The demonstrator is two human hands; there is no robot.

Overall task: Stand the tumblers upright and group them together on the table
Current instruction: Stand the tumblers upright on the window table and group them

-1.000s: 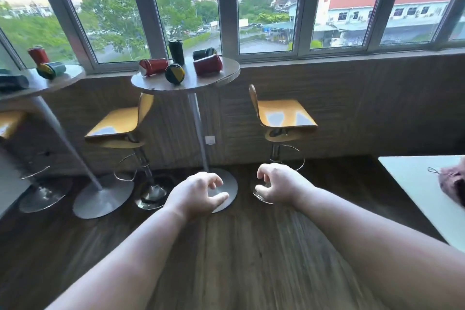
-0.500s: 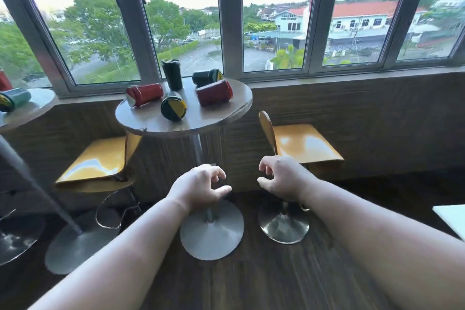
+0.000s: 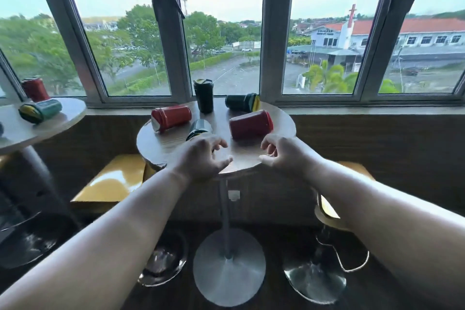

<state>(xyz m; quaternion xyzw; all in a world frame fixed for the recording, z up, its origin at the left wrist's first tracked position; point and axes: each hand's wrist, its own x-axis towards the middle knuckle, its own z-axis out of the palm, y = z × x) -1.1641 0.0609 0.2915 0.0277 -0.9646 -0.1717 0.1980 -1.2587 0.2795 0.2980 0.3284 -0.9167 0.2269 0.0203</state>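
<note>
Several tumblers are on a round wooden bar table [image 3: 281, 131] by the window. One dark green tumbler [image 3: 203, 95] stands upright at the back. A red tumbler [image 3: 172, 118] lies on its side at the left, another red tumbler [image 3: 251, 124] lies at the right, a dark green one [image 3: 241, 102] lies at the back right, and a dark green one [image 3: 200, 128] lies in the middle, partly hidden by my left hand [image 3: 205, 158]. My left hand hovers over the near edge, fingers curled and apart, empty. My right hand [image 3: 281, 153] is just in front of the right red tumbler, empty too.
A second round table [image 3: 15, 131] at the left holds an upright red tumbler [image 3: 35, 89] and a lying teal one [image 3: 41, 111]. Yellow bar stools [image 3: 113, 181] stand either side of the near table, above chrome bases. Window frames run right behind the table.
The view has moved closer to the table and both hands have risen from below its edge to over its near rim. The tumblers have not moved.
</note>
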